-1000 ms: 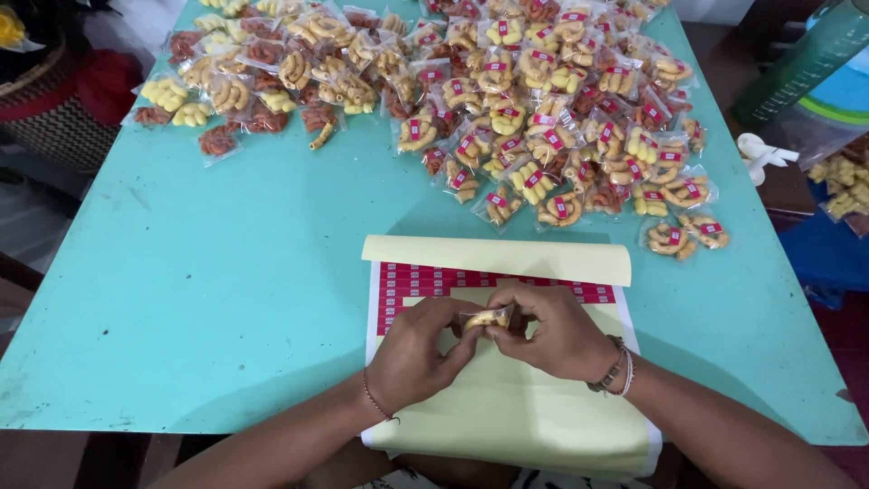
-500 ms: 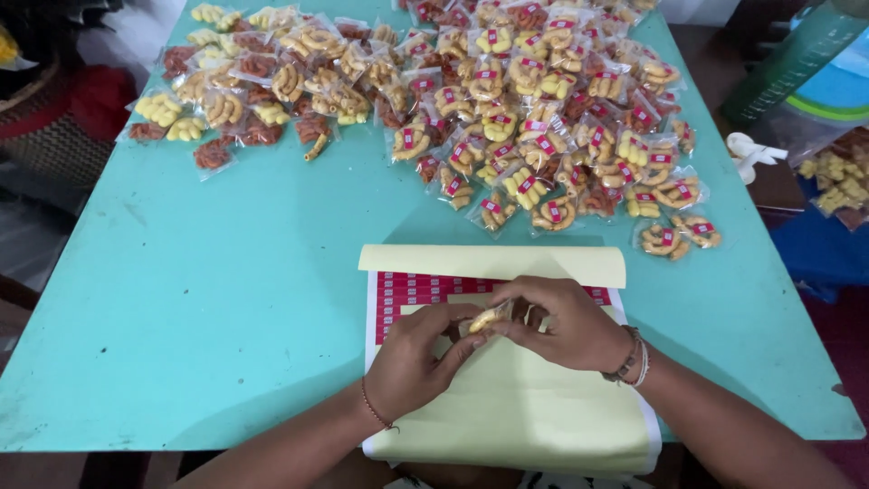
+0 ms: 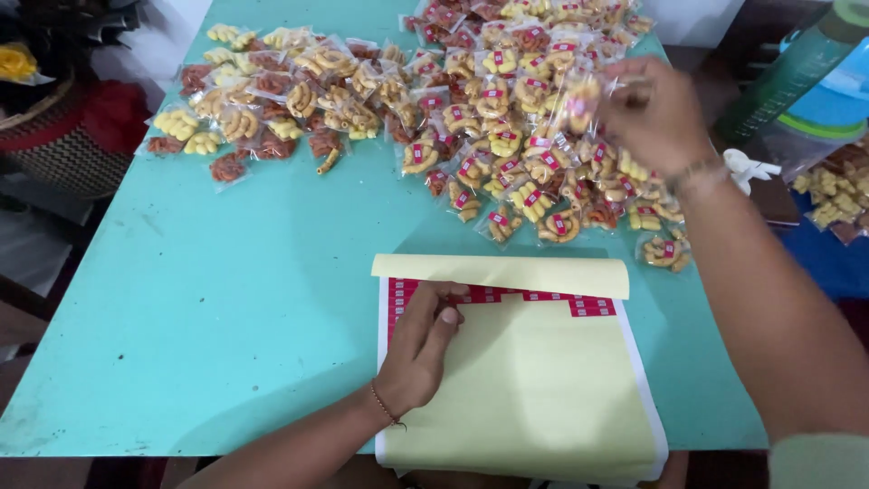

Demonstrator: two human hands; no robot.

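Two hands work at a turquoise table (image 3: 226, 308), one on a sticker sheet, one among snack packets.

The left hand (image 3: 418, 349) rests low in the middle of the frame on the yellow sticker sheet (image 3: 534, 389), fingers loosely bent and holding nothing, with fingertips touching the row of red stickers (image 3: 507, 294) near the sheet's rolled-back top edge. The right hand (image 3: 650, 113) is up in the upper right, fingers pinched on a small clear snack packet (image 3: 579, 95), blurred, above the labelled pile of packets (image 3: 516, 136). A second pile of unlabelled packets (image 3: 262, 100) lies at the upper left, well apart from both hands. A green bottle (image 3: 797, 77) stands at the right edge.
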